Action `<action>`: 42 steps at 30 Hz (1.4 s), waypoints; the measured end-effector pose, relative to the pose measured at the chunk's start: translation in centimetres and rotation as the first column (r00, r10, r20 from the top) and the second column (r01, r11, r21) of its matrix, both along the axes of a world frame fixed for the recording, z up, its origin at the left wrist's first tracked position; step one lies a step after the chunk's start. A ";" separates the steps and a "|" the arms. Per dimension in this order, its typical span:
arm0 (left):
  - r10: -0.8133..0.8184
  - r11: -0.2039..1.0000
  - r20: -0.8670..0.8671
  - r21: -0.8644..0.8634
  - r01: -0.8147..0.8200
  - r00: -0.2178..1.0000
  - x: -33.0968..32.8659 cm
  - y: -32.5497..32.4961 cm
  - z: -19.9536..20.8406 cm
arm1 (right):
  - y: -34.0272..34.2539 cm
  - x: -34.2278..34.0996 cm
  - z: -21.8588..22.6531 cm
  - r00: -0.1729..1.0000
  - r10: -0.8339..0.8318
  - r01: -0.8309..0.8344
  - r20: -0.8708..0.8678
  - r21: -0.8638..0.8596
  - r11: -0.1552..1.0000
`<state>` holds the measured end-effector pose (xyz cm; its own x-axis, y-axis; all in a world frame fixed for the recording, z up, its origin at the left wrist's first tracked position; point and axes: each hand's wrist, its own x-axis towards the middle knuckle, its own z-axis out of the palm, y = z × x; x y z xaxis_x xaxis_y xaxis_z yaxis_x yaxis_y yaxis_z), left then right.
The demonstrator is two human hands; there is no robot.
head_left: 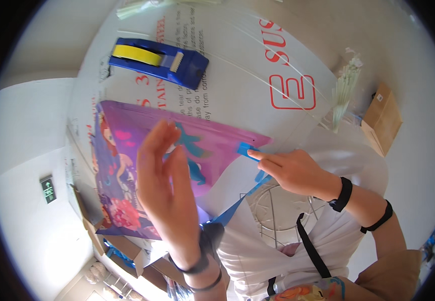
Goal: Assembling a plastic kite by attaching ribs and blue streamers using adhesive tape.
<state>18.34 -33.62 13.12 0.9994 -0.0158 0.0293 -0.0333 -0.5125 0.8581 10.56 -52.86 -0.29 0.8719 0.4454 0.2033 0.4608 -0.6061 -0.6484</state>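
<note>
Purple cartoon bag [127, 165] under flat left hand [164, 175], right hand [292, 170] pinching its blue strap [250, 150]

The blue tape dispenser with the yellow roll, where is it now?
In the head view the blue tape dispenser lies at upper left on the white printed sheet, apart from both hands, just above the purple cartoon bag that the left hand touches.

Place: we take this for a packing or craft workroom, not a home.
Desk [257, 75]: we see it covered with a white printed plastic sheet.
Tape: a blue tape dispenser [159, 61] with a yellow roll sits at the far side.
Supplies: a bundle of pale ties [345, 88] and a brown paper bag [383, 118] lie to the right.
Stock: cardboard boxes [127, 251] stand at lower left.
Wall: we spot a green exit sign [48, 189].
</note>
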 end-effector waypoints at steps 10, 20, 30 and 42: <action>0.153 0.888 -0.421 -0.338 -0.312 0.894 12.7 0.0 -4.7 | -0.3 -0.5 -0.6 0.999 0.020 -0.019 0.039 -0.020 1.000; 0.304 0.555 -0.731 -0.385 -0.737 0.611 13.9 -2.8 -4.0 | -0.5 -0.6 -1.1 0.999 0.023 -0.023 0.037 -0.011 1.000; 0.233 0.523 -0.731 -0.461 -0.716 0.641 13.4 -2.6 -3.3 | -0.5 -0.6 -0.7 0.999 0.041 -0.043 0.033 0.043 0.998; 0.136 0.528 -0.746 -0.502 -0.685 0.651 11.0 -3.0 -4.3 | -0.4 -0.7 -1.4 0.998 0.034 -0.035 0.048 0.025 0.999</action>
<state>29.36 -36.67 8.77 0.6714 0.1519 -0.7253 0.6093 0.4440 0.6570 9.89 -53.27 -1.67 0.8452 0.4692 0.2558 0.5117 -0.5726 -0.6405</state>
